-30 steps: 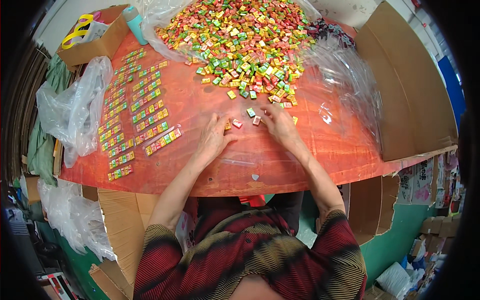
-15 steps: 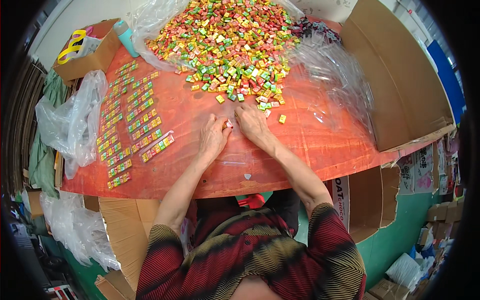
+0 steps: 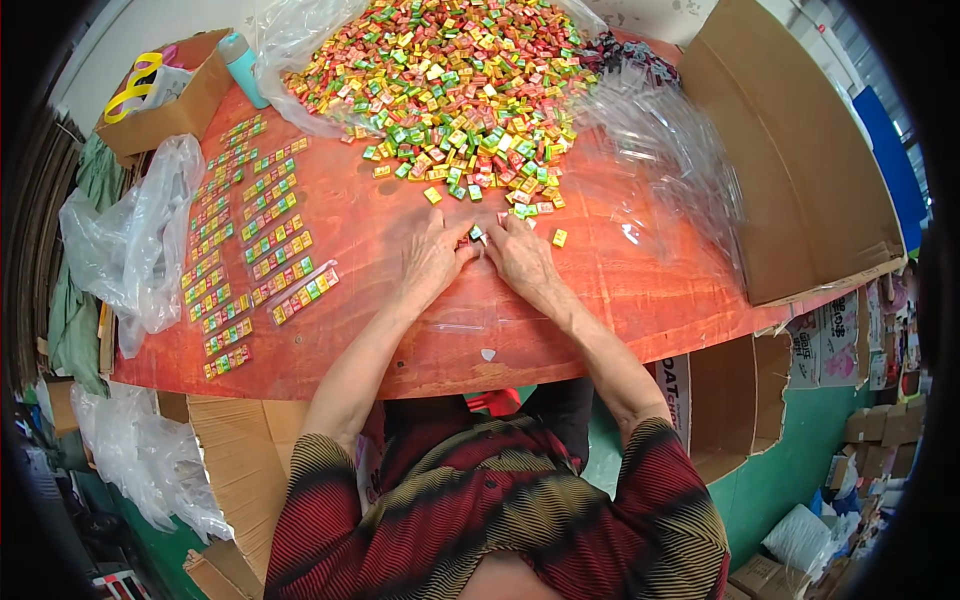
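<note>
Near the middle of the red table, my left hand [image 3: 430, 262] has its thumb and fingers closed around a few small candy-like boxes [image 3: 476, 233], green and red, partly hidden by the fingertips. Close beside it on the right, my right hand [image 3: 522, 264] is bent inward with its fingers pinched at the same spot; a bit of red shows by its fingertips, and what exactly they grip is mostly covered. Just beyond both hands spreads a large heap of loose small boxes [image 3: 460, 90] in red, yellow and green. One yellow box [image 3: 559, 238] lies apart, right of my right hand.
Rows of boxes in clear sleeves [image 3: 280, 247] lie on the table's left. Clear plastic sleeves [image 3: 665, 150] are piled right of the heap, beside a tall cardboard box [image 3: 790, 160]. A turquoise bottle [image 3: 243, 70], an open carton [image 3: 180, 110] and a plastic bag [image 3: 150, 240] stand at the left.
My hands have come closer together, the left moving slightly right and the right turning inward. More small boxes now show between the fingertips. The whole view has shifted a little.
</note>
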Tool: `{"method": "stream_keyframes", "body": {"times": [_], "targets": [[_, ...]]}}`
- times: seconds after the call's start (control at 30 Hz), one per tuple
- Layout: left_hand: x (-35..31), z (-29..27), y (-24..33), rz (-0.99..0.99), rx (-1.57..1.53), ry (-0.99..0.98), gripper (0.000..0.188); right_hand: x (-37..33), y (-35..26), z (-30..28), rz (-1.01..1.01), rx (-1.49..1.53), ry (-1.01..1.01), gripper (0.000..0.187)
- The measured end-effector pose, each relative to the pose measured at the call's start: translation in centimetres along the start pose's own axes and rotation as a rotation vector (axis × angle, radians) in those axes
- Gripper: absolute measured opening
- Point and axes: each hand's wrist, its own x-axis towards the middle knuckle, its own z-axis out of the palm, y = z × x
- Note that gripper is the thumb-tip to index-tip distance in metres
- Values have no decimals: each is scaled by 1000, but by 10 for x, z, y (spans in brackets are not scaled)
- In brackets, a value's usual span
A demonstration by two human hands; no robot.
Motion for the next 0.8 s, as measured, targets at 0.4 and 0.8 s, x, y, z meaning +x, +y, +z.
{"method": "stream_keyframes", "body": {"times": [0.4, 0.8], "targets": [[-6, 5, -10, 124, 22, 55, 31, 1, 6, -1, -41, -16, 19, 19], [-21, -7, 9, 27, 34, -25, 40, 18, 31, -11, -24, -19, 36, 11]]}}
